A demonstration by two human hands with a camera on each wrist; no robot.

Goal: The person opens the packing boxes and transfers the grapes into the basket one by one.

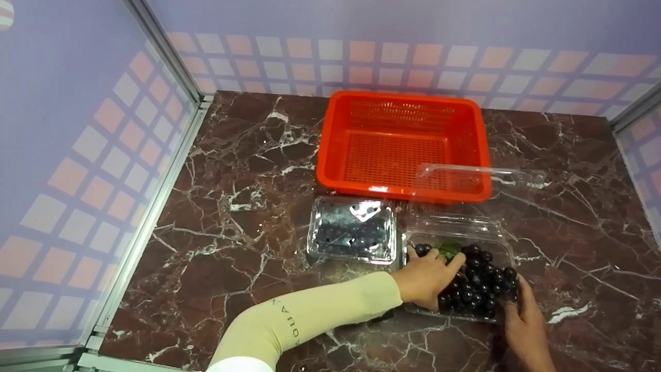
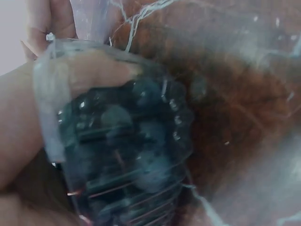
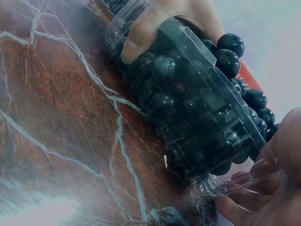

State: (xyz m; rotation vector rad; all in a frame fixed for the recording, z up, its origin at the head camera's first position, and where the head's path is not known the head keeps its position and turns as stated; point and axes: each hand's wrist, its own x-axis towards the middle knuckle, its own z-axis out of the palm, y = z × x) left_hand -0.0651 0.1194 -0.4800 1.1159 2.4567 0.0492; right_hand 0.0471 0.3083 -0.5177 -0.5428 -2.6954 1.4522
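An open clear plastic clamshell box (image 1: 483,232) holds a bunch of dark grapes (image 1: 477,281), heaped above its rim at the right. My left hand (image 1: 426,279) reaches into the box's left part, its fingers bent over the grapes around a green leaf (image 1: 449,249). Through the near wall, the right wrist view shows that hand's thumb (image 3: 136,42) inside, against the grapes. At the box's right end, my right hand (image 1: 524,315) grips the wall, thumb on the near side. The left wrist view shows grapes (image 2: 150,165) through the plastic; the left fingertips are partly hidden among them.
Left of the open box sits a closed clear box (image 1: 352,230) with dark fruit inside. Behind both is a red plastic basket (image 1: 403,194). The open box's raised lid (image 1: 459,175) overlaps the basket's front right corner in the head view. Patterned panels (image 1: 93,170) border the marbled tabletop (image 1: 217,268).
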